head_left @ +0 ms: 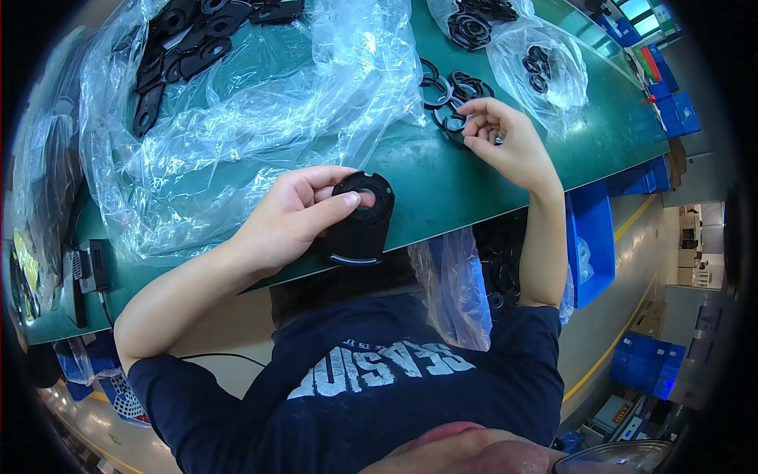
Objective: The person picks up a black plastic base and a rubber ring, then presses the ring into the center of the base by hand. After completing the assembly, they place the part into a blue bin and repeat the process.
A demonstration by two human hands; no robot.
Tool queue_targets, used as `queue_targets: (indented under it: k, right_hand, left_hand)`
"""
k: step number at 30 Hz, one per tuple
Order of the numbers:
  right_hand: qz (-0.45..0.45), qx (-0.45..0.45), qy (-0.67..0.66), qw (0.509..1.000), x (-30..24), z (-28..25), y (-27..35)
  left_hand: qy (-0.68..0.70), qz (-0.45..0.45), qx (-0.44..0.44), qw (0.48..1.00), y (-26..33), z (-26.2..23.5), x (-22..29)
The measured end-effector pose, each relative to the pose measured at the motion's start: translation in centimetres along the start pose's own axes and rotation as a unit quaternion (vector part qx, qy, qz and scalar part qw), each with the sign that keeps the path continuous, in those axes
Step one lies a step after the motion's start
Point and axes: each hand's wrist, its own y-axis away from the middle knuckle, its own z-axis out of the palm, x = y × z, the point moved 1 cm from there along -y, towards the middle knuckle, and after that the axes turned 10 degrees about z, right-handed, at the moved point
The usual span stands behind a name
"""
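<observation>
My left hand (296, 207) grips a flat black plastic part (357, 235). Its rounded end has a central hole and small notches, and the thumb presses at that hole; a pale curved line runs along the lower end. Over a small heap of black rings (467, 85) at the table's right, my right hand (505, 142) has its fingers curled and thumb and forefinger close together. A black ring (452, 125) lies right at those fingertips; whether they pinch it I cannot make out.
Clear plastic sheeting (260, 142) covers much of the green table (442, 193). Several black parts (185, 55) lie at the far left. Bags of rings (538, 69) stand at the far right. Below the table edge are a blue bin (592, 245) and a plastic bag (458, 288).
</observation>
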Motion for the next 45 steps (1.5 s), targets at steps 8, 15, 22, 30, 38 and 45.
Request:
queue_targets:
  k: [8,15,22,30,38,45]
  right_hand:
    - [-0.157,0.129,0.226,0.953,0.6,0.9,2.2]
    - [-0.14,0.213,0.135,0.958,-0.1,1.5,2.3]
    - [0.015,0.201,-0.222,0.954,1.5,0.6,0.5]
    - [0.037,0.091,-0.33,0.939,1.4,0.6,1.2]
    - [0.09,0.04,-0.168,0.981,-1.8,4.8,4.7]
    - [-0.071,0.076,0.082,0.991,-3.0,5.1,5.0]
  left_hand:
    - [-0.024,0.003,-0.005,1.0,0.1,0.0,0.0]
    - [-0.034,0.008,-0.014,0.999,0.0,0.0,0.1]
    - [-0.027,0.01,-0.007,1.0,0.1,0.1,0.0]
    - [-0.022,0.015,-0.017,1.0,0.1,-0.1,0.0]
    - [0.07,0.027,0.049,0.996,-0.2,-0.4,-0.7]
    - [0.096,0.03,0.057,0.993,0.0,-0.4,-0.5]
